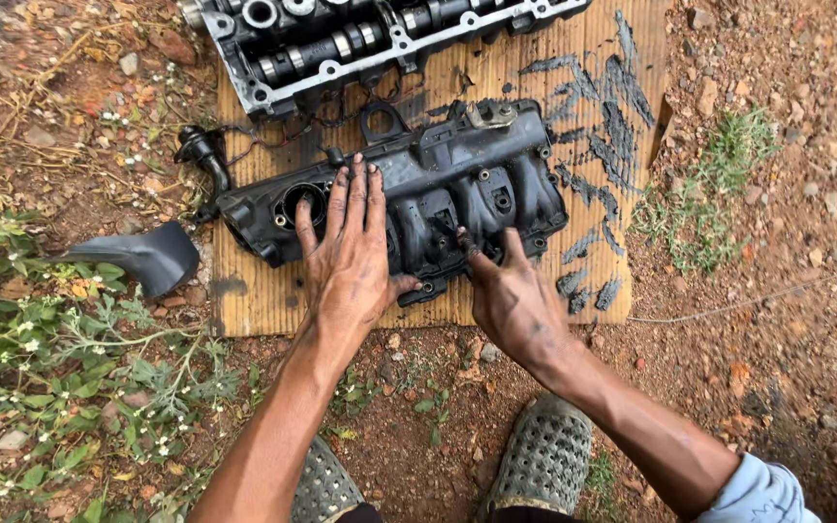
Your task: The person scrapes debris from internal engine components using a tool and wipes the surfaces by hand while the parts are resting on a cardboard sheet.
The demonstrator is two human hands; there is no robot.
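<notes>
Black manifold (457, 194) under both hands (346, 261), board edge (244, 315) near.

Crouched over a wooden board (254, 305) on red gravel, a person presses the flat left hand (348, 261) and the fingertips of the right hand (512, 295) onto a grimy black intake manifold (438, 189), below a cylinder head (341, 39).

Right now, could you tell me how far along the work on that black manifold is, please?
Done: the manifold lies on the wooden board, apart from the cylinder head. In hand: left hand flat on it, right hand fingering its lower edge. What is left cannot be told.
</notes>
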